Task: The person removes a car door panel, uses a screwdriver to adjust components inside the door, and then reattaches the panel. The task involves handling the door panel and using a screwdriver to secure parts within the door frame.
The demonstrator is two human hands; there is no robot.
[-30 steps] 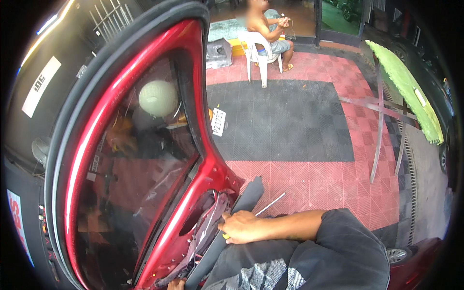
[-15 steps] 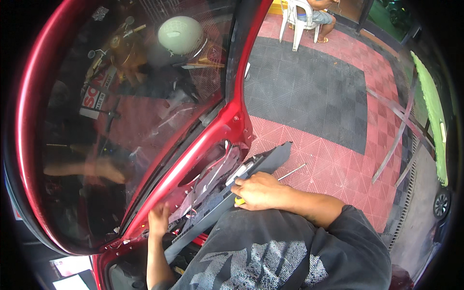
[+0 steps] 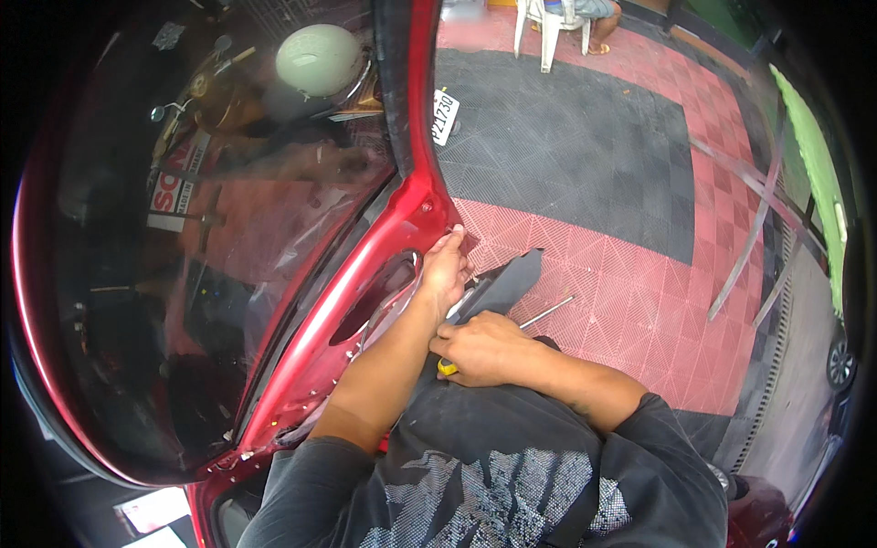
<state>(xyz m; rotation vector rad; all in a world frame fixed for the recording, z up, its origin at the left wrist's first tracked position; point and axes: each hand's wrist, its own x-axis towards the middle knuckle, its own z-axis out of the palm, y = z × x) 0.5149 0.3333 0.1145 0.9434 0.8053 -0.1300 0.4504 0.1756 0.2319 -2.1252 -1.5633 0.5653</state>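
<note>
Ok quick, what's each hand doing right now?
Left hand: open, fingers pressed on the red car door edge.
Right hand: closed around a yellow-handled screwdriver.

Red tiled floor (image 3: 639, 301), dark mat (image 3: 566, 155), white plastic chair (image 3: 548, 27).

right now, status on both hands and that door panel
Left hand pressed on red door frame. Right hand gripping yellow-handled screwdriver. Dark trim panel between hands. Nothing blocking.

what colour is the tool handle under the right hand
Yellow: the handle peeks out under the right hand, seen in the head view.
</note>
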